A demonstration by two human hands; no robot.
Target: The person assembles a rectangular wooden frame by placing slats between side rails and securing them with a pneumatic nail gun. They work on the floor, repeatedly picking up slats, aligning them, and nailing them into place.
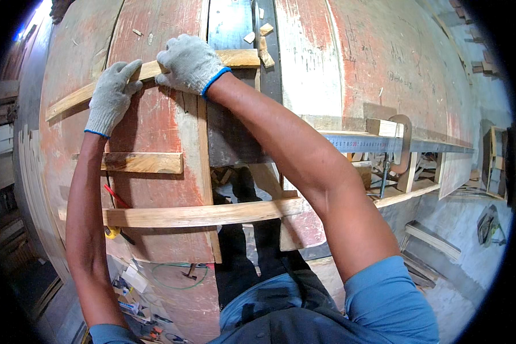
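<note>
A long wooden strip (74, 102) lies slantwise across the far part of the reddish worn boards, its right end (238, 58) over the dark gap. My left hand (110, 97), in a white knit glove with a blue cuff, closes on its left part, thumb on the near side and fingers on the far side. Farther along the same strip, my right hand (190, 64), gloved alike, is closed over it with fingers bent. Nearer to me lie a short wooden strip (146, 163) and another long strip (206, 215), both untouched.
A red pencil-like stick (117, 197) and a yellow tape measure (113, 231) lie beside my left forearm. At right, a clamp (405, 143) stands by a steel ruler (350, 143) and a wood block (382, 127). Wood scraps (265, 46) sit at the far middle; a hammer (191, 270) lies below.
</note>
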